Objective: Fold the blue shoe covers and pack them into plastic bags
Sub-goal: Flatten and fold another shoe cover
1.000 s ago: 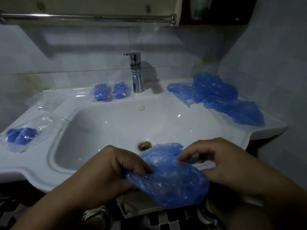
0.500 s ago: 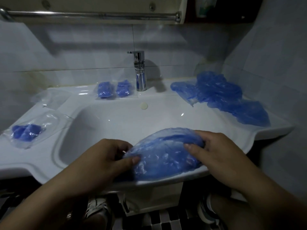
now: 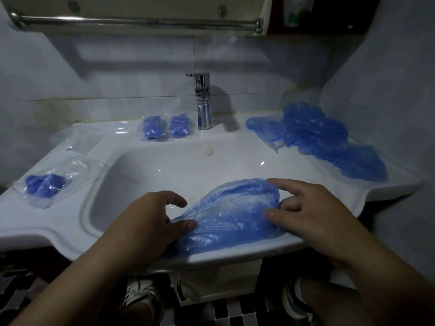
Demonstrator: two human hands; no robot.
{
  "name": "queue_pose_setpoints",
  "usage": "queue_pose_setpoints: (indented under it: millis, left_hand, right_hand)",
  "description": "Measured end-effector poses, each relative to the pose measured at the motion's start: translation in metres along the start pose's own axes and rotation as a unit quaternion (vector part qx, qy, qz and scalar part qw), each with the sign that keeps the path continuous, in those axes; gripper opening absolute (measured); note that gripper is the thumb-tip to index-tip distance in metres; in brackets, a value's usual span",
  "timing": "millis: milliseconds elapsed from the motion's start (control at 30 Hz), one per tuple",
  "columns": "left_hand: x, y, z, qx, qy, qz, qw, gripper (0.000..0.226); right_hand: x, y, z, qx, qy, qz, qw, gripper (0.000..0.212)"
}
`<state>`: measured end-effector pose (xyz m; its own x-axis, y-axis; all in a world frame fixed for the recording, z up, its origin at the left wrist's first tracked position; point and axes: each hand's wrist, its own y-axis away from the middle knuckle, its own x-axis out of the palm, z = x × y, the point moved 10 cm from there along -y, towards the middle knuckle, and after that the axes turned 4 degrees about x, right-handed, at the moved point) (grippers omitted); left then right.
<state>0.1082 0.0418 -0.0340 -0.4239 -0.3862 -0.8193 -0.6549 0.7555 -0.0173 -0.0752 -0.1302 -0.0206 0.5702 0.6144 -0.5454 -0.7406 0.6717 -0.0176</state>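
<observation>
The blue shoe cover (image 3: 231, 212) is lying across the front rim of the white sink (image 3: 77, 234), its far half hanging over the basin, and it is sitting between the two hands. The left hand (image 3: 150, 222) is meeting its narrow left tip: the thumb is lying flat on the film and pressing it down, while the fingers (image 3: 175, 200) are arching loosely above the basin, apart from one another and clear of the cover. The right hand (image 3: 308, 212) is covering the broad right end, with the thumb pressing on the upper face and the forefinger stretching along the far edge, the two spread wide; the remaining fingers are bending against the end of the cover, and I cannot tell whether they are hooking the film.

The cover is showing as thin, crinkled, translucent blue plastic, flattened into a long leaf shape and catching pale glints. On the worktop at the right a loose pile of shoe covers (image 3: 329, 142) is spreading out. Two packed bags (image 3: 154, 127) are lying just left of the faucet (image 3: 203, 102), and a third filled bag (image 3: 44, 185) is resting at the left beside an empty plastic bag (image 3: 77, 138)
</observation>
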Motion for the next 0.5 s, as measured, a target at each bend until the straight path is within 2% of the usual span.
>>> queue_pose_setpoints:
  millis: [200,367,500]
  left_hand:
    - [0.001,-0.003,0.006,0.001,-0.043,0.006,0.999,0.032]
    - [-0.001,-0.001,0.003,-0.002,-0.067,0.005,0.998,0.040]
    - [-0.010,-0.003,0.002,0.004,-0.034,-0.032,0.999,0.045]
  right_hand:
    - [-0.002,0.001,-0.006,0.025,-0.044,0.001,0.999,0.045]
    - [0.001,0.001,-0.009,0.041,-0.001,0.015,0.999,0.041]
    - [0.004,-0.002,-0.012,0.031,0.064,-0.037,0.997,0.043]
